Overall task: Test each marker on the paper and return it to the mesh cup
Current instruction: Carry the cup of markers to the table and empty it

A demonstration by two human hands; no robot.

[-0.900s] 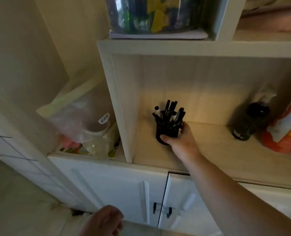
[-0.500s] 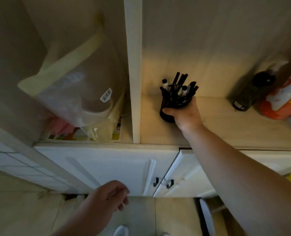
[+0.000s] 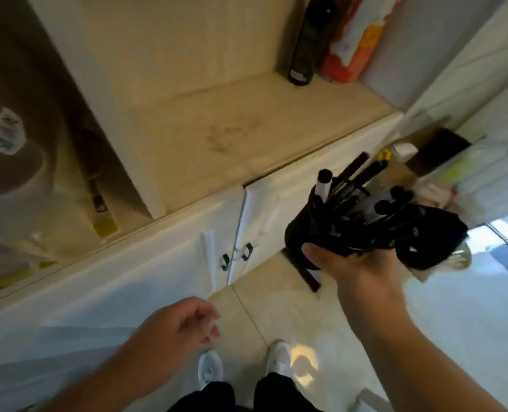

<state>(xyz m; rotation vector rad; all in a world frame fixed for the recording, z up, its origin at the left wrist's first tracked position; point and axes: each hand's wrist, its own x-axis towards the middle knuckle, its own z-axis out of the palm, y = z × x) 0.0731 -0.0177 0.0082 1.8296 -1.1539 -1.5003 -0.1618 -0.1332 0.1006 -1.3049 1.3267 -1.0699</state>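
Now | right hand (image 3: 351, 263) grips mesh cup (image 3: 309, 230) | markers (image 3: 354, 179) point up-right

Mesh cup (image 3: 312, 230) — off shelf (image 3: 217, 138), in hand (image 3: 356, 266)

**Materials and finishes**

Shelf (image 3: 217, 126) was pale wood-grain laminate, matt, with smudges. Cabinet doors (image 3: 145, 263) looked smooth white, faint sheen, with dark metal handles (image 3: 247, 251). Floor tiles (image 3: 306, 316) were glossy and reflective. Mesh cup (image 3: 303, 230) was matt black; markers (image 3: 351, 179) black plastic, slightly shiny. Bottle (image 3: 309, 46) was dark and glossy.
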